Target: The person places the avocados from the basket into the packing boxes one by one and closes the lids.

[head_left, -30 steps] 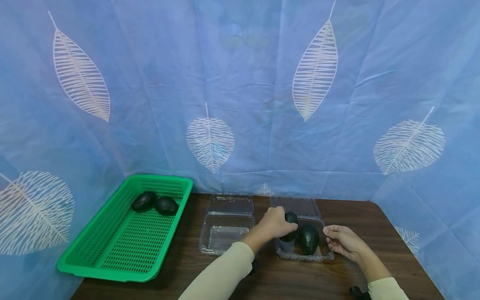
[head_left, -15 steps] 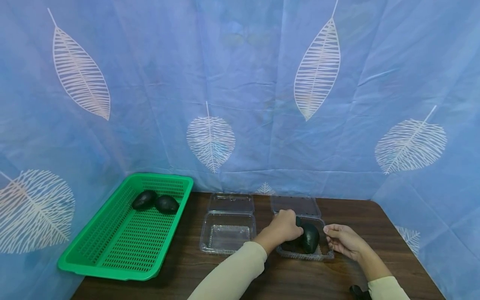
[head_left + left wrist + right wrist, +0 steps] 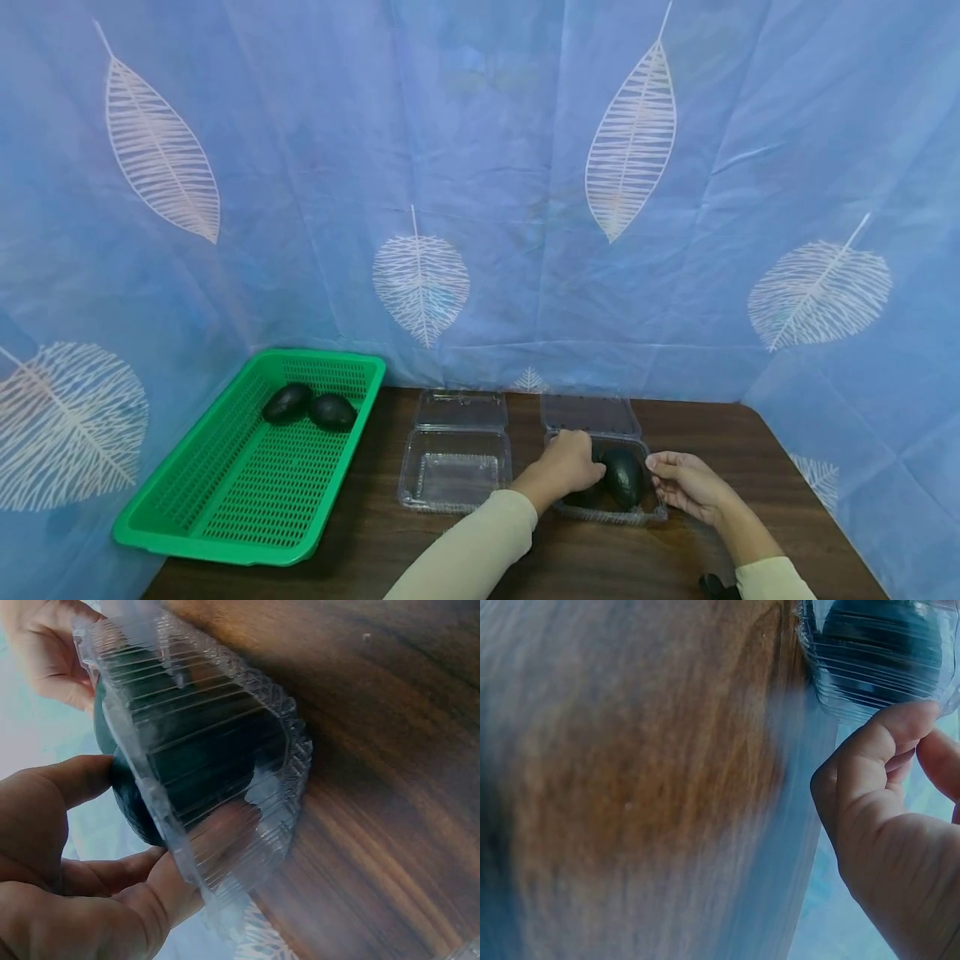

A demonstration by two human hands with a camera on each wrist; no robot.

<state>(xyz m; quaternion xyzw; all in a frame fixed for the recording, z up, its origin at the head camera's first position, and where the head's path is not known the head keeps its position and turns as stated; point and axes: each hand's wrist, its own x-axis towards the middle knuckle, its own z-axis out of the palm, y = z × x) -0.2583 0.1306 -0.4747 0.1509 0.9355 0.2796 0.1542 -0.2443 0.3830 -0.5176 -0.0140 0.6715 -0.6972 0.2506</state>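
A clear plastic clamshell box (image 3: 617,517) lies with its lid folded back on the table. Inside it sits a dark green avocado (image 3: 624,482), on the right. My left hand (image 3: 567,461) reaches into the box's left half and grips a second avocado (image 3: 132,801), thumb on one side and fingers on the other; the hand mostly hides this fruit in the head view. At the box's right edge, my right hand (image 3: 690,482) pinches the rim between thumb and forefinger, which the right wrist view shows close to the ribbed wall (image 3: 870,664).
Left of that box stands another clear clamshell box (image 3: 455,497), lid back, with nothing in it. A green plastic basket (image 3: 318,500) at the left holds two dark avocados (image 3: 332,412). A blue leaf-print cloth (image 3: 487,167) hangs behind the brown table (image 3: 720,433).
My left hand has lowered the avocado into the left half of the box, beside the other one, which has shifted slightly right. The right hand has stayed at the rim.
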